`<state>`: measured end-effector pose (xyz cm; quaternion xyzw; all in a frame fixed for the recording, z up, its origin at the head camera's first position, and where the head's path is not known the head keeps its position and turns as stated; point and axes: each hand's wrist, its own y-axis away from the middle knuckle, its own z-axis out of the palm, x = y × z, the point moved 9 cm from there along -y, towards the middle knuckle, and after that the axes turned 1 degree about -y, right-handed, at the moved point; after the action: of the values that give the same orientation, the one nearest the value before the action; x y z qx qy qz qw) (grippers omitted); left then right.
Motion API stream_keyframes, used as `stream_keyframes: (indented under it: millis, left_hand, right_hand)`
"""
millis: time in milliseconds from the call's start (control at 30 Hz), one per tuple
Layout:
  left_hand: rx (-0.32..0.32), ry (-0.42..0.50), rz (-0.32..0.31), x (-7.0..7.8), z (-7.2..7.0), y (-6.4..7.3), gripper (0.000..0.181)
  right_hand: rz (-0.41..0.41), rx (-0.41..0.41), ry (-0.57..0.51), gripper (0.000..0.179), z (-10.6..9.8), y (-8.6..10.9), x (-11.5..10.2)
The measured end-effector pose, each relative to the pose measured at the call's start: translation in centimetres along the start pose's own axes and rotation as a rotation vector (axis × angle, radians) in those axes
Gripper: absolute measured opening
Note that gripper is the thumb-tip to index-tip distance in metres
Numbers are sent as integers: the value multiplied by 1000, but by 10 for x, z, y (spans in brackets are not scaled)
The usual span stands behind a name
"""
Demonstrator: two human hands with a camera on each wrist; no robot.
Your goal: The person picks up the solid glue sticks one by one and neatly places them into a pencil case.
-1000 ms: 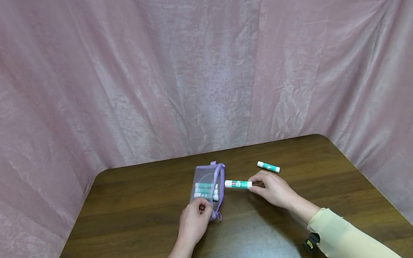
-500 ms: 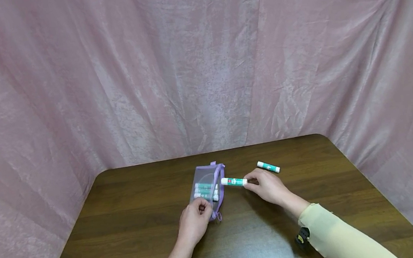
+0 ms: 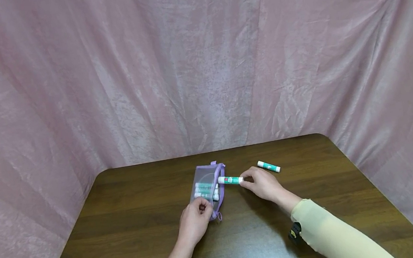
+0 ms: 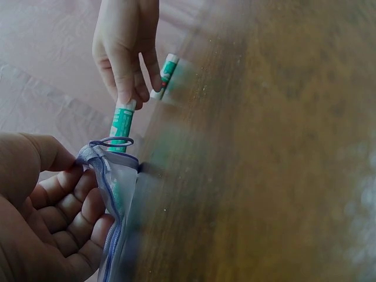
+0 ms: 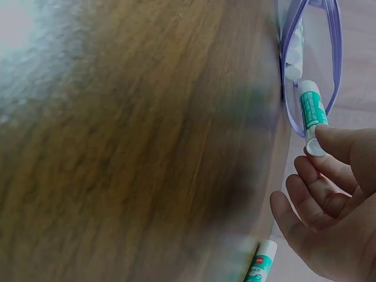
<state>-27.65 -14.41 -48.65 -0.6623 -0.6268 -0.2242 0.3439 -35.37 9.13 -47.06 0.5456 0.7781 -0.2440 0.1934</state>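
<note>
Mesh pouch (image 3: pixel 202 175): my left hand (image 3: pixel 194 222) pinches its corner, seemingly for steadiness; my right hand (image 3: pixel 265 185) pinches a glue stick (image 3: pixel 230 180) at one end, likely freeing the other.

On the brown desk (image 3: pixel 125 225), the left grip (image 3: pixel 194 221) pinches a see-through purple bag (image 3: pixel 203 174) at its six o'clock side. Green-and-white sticks (image 3: pixel 206 192) lie inside. At three o'clock from the bag, the right grip (image 3: pixel 264 183) holds another stick (image 3: pixel 231 180), its tip at the open mouth. A loose stick (image 3: pixel 269 167) lies near two o'clock. Pink cloth (image 3: pixel 183 63) hangs at twelve.
</note>
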Motion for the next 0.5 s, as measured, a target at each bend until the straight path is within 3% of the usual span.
stream_keyframes:
  millis: [500]
  left_hand:
    - [-8,-9,3,0,1,0,8]
  right_hand:
    - [25,-21,24,17,15,-14,-3]
